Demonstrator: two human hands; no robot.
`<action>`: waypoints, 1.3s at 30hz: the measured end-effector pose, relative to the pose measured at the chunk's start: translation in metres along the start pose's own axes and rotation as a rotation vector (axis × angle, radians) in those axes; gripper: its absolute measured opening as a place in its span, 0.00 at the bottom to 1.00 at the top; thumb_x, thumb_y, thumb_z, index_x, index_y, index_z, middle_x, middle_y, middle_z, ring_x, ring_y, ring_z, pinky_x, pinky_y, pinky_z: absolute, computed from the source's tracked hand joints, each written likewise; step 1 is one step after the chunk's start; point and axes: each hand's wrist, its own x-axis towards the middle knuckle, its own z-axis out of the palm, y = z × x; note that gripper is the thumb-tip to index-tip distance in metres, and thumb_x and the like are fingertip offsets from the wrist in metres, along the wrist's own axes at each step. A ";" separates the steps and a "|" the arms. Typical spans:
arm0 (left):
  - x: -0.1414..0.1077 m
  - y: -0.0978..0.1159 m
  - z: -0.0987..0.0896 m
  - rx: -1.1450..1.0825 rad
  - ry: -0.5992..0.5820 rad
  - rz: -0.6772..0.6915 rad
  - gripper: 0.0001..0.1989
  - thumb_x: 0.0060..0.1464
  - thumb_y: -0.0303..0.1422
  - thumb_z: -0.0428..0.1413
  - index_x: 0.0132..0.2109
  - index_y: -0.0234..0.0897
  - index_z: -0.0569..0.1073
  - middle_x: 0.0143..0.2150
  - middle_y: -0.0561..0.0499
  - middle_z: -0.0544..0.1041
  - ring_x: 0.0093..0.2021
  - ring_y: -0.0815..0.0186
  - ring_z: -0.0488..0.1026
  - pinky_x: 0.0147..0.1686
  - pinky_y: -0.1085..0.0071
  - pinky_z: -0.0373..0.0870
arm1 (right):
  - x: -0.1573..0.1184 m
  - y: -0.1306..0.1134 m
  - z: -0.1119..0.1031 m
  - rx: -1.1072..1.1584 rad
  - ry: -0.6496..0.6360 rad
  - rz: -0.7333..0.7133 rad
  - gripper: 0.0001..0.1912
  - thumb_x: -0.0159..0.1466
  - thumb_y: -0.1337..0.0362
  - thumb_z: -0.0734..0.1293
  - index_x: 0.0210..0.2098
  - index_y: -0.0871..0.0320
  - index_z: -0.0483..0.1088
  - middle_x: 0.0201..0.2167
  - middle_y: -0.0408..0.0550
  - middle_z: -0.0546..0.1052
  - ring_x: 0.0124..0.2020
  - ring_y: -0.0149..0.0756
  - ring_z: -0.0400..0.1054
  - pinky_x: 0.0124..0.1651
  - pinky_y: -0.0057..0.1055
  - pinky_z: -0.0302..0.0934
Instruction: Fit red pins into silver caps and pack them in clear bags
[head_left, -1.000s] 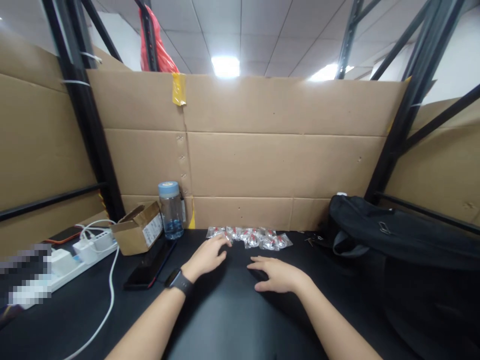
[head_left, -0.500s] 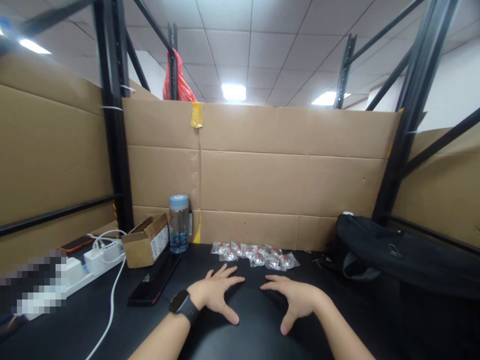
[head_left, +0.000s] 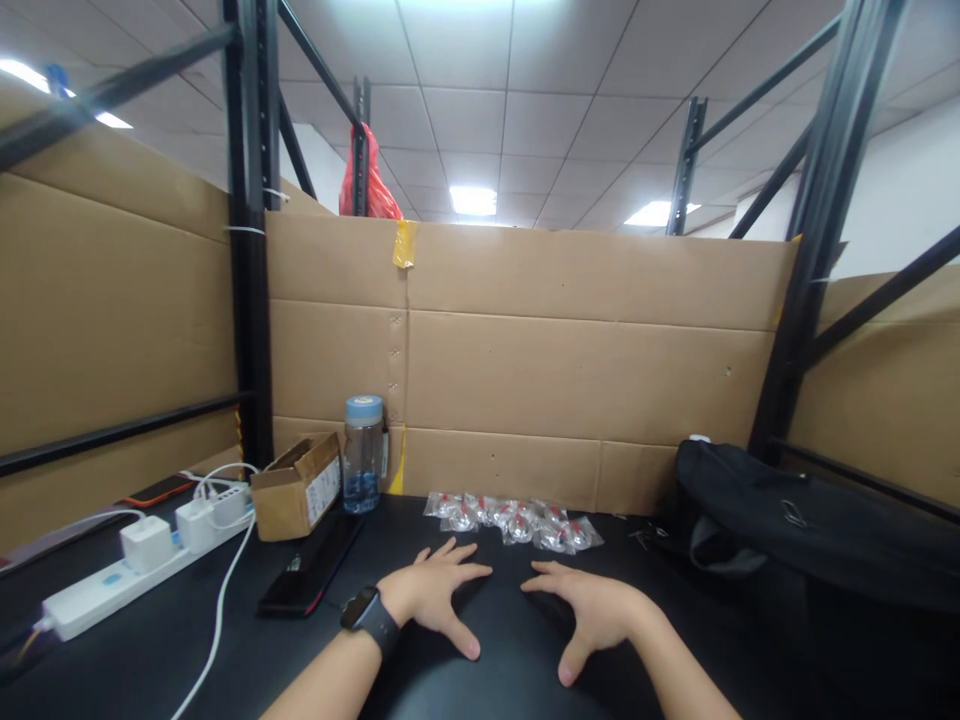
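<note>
My left hand [head_left: 433,592], with a dark smartwatch [head_left: 369,616] on its wrist, is over the black tabletop [head_left: 510,660], fingers spread and nothing in them. To its right, my right hand [head_left: 589,608] is held much the same way, thumb and fingers apart, also holding nothing. Just beyond both hands lies a cluster of small clear plastic packets [head_left: 517,521]. Each holds something silvery with a bit of red; I cannot make out what. Neither hand touches the packets.
Left of my hands are a flat black case [head_left: 309,570], an open cardboard box [head_left: 296,492], a blue-lidded water bottle [head_left: 363,460] and a white power strip [head_left: 97,595] with plugs and cables. At right lies a black bag [head_left: 817,510]. Cardboard panels [head_left: 525,370] wall the back.
The view has tilted slightly up, so the surroundings sit a little lower in the picture. Both hands keep nearly the same spread pose and place.
</note>
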 end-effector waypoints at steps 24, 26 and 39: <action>0.001 -0.004 0.001 0.014 0.022 0.025 0.57 0.34 0.62 0.66 0.71 0.60 0.55 0.77 0.47 0.44 0.74 0.33 0.38 0.64 0.30 0.39 | -0.001 -0.009 0.003 -0.049 0.070 0.015 0.49 0.51 0.45 0.76 0.68 0.46 0.60 0.74 0.54 0.51 0.73 0.57 0.46 0.72 0.47 0.43; 0.001 -0.004 0.002 0.027 0.102 0.036 0.51 0.38 0.61 0.65 0.69 0.57 0.61 0.75 0.45 0.52 0.73 0.36 0.46 0.66 0.37 0.45 | -0.001 -0.010 0.003 -0.052 0.069 0.007 0.48 0.52 0.45 0.75 0.68 0.47 0.61 0.74 0.55 0.51 0.72 0.57 0.47 0.71 0.47 0.44; 0.026 -0.016 0.007 0.155 0.545 -0.111 0.24 0.64 0.39 0.49 0.66 0.45 0.63 0.68 0.42 0.65 0.69 0.49 0.56 0.64 0.48 0.49 | 0.001 -0.006 0.005 -0.020 0.098 -0.033 0.45 0.52 0.51 0.76 0.67 0.49 0.63 0.73 0.56 0.54 0.72 0.58 0.49 0.71 0.47 0.45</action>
